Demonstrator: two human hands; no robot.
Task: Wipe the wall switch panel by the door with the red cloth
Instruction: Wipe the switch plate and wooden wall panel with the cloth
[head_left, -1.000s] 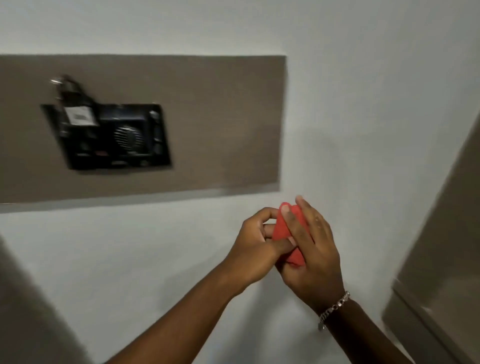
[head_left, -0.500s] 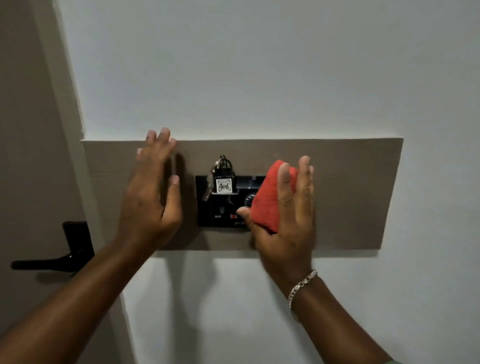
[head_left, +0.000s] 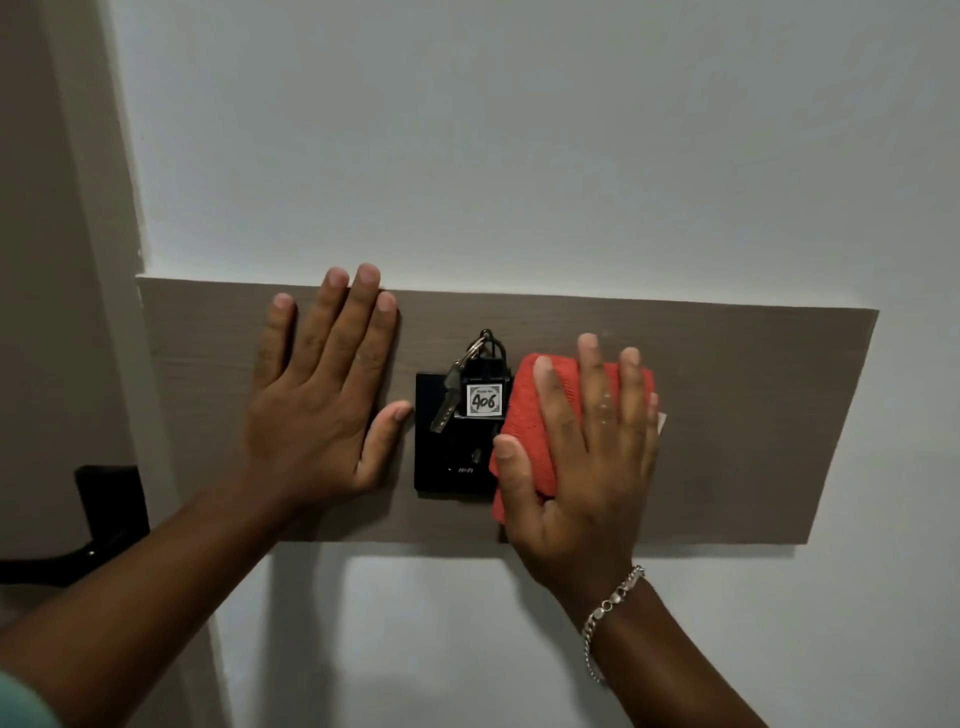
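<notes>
A black switch panel (head_left: 452, 462) is set in a brown wooden board (head_left: 753, 415) on the white wall. A key tag marked 406 (head_left: 484, 399) with a key hangs from its top slot. My right hand (head_left: 582, 467) presses the folded red cloth (head_left: 524, 421) flat against the panel's right half, which it hides. My left hand (head_left: 322, 400) lies flat on the board just left of the panel, fingers spread, thumb tip near the panel's edge.
The door (head_left: 47, 312) and its frame stand at the left, with a black door handle (head_left: 67, 551) sticking out low. A silver bracelet (head_left: 608, 613) is on my right wrist. White wall surrounds the board.
Both hands went from folding the cloth below the board to the board itself. The view has closed in, the cloth now lies flatter over the panel's right side, and my left hand rests flat.
</notes>
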